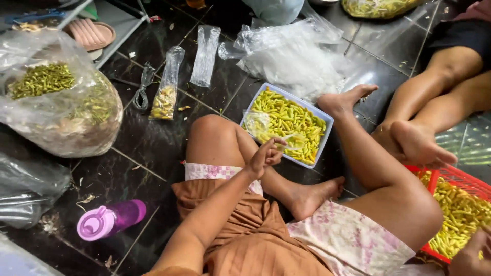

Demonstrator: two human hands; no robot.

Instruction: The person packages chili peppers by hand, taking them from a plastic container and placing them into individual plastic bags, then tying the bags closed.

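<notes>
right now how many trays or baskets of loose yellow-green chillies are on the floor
2: a light blue tray between the person's legs, by the left hand, and a red basket at the right edge. More may lie out of frame.

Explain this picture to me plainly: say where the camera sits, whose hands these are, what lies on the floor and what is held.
The camera sits on a person's head and looks down at their lap as they sit on a dark tiled floor. Their left hand pinches a small clear bag over a white tray of yellow-green chillies. Their right hand rests at a red basket of more chillies; what it holds cannot be told. Nearby lie a purple bottle, a big plastic bag of stems and a filled packet. The legs at upper right belong to another person.
</notes>
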